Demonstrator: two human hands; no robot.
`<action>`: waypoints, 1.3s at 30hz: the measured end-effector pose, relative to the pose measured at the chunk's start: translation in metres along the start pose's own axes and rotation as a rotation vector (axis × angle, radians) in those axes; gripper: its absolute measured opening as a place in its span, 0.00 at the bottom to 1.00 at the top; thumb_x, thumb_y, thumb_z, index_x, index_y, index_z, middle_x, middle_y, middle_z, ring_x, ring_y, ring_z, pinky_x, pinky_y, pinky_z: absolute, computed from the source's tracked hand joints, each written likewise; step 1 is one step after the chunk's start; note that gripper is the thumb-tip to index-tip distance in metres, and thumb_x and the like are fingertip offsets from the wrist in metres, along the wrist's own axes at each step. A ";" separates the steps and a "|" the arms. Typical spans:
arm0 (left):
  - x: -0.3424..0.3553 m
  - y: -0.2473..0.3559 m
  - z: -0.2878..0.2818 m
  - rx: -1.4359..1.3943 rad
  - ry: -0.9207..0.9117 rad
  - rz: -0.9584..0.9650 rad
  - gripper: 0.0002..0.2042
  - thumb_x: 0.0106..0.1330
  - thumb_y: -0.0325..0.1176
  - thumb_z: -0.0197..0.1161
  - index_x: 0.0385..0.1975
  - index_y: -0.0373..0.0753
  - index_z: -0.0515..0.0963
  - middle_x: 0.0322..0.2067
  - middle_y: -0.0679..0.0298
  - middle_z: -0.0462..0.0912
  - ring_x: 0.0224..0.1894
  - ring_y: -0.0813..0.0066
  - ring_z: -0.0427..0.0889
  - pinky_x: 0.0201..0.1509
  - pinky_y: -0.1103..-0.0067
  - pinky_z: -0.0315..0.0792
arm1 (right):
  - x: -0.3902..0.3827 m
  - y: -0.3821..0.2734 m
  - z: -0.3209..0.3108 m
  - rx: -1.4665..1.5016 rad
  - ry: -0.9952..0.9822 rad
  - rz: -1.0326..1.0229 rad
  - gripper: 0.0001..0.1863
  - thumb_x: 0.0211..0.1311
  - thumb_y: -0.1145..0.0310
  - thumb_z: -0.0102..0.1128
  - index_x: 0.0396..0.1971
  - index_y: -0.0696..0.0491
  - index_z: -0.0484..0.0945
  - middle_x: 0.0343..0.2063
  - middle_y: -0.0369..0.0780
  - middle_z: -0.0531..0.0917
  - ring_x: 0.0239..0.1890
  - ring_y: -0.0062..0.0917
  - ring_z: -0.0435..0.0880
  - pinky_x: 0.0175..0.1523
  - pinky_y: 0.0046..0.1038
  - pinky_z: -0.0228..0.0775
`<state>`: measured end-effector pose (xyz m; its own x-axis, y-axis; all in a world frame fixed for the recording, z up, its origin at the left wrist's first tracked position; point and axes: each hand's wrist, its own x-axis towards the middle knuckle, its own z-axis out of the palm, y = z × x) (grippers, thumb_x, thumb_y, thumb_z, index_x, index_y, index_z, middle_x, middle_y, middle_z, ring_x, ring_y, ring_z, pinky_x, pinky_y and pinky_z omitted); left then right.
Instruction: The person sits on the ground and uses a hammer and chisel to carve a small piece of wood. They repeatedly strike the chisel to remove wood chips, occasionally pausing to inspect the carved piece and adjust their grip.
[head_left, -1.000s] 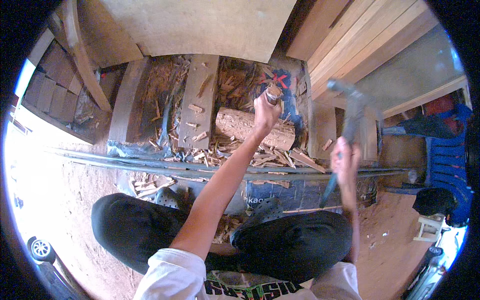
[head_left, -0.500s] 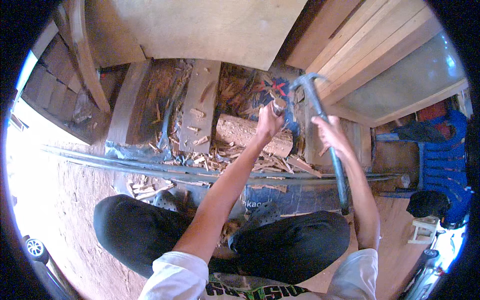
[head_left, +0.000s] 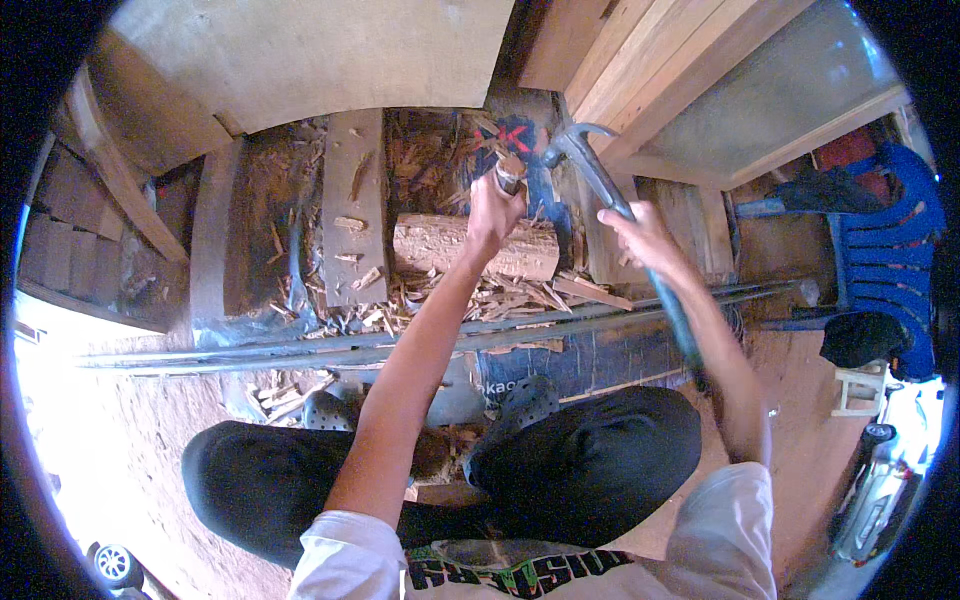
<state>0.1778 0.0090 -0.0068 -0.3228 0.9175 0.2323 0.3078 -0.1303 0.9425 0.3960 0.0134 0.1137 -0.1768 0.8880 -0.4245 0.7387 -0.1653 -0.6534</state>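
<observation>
My left hand [head_left: 496, 212] is closed around a chisel [head_left: 511, 174], whose round wooden butt with a metal band sticks out above the fist. The blade is hidden below the hand. Under that fist lies a thick wood block [head_left: 422, 246], its top rough with cuts. My right hand [head_left: 643, 240] grips the long handle of a claw hammer [head_left: 592, 176], thumb along the shaft. The hammer head hangs just right of the chisel butt, apart from it. Wood chips [head_left: 480, 300] are heaped along the block's near side.
Planks [head_left: 352, 225] lie to the left of the block. A large wood panel [head_left: 350, 60] and framed boards [head_left: 660, 70] stand at the far side. Metal rails [head_left: 270, 350] run across before my knees. A blue plastic chair [head_left: 880, 250] stands at the right.
The whole view has shifted, so the block and boards appear further left. The hammer head is now slightly closer to the chisel butt. Both hands keep their grips.
</observation>
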 end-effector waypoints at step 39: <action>-0.039 -0.031 -0.018 -0.496 0.471 -0.204 0.21 0.53 0.29 0.66 0.41 0.34 0.60 0.25 0.66 0.73 0.24 0.81 0.72 0.28 0.81 0.69 | -0.059 0.137 0.194 -0.085 0.333 0.080 0.19 0.55 0.59 0.57 0.23 0.64 0.73 0.21 0.55 0.78 0.28 0.51 0.78 0.33 0.44 0.68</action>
<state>0.1647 -0.0297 -0.0403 -0.7176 0.6963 0.0128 -0.2078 -0.2317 0.9503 0.3812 -0.1452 -0.0727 0.0958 0.9672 -0.2352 0.7956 -0.2164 -0.5659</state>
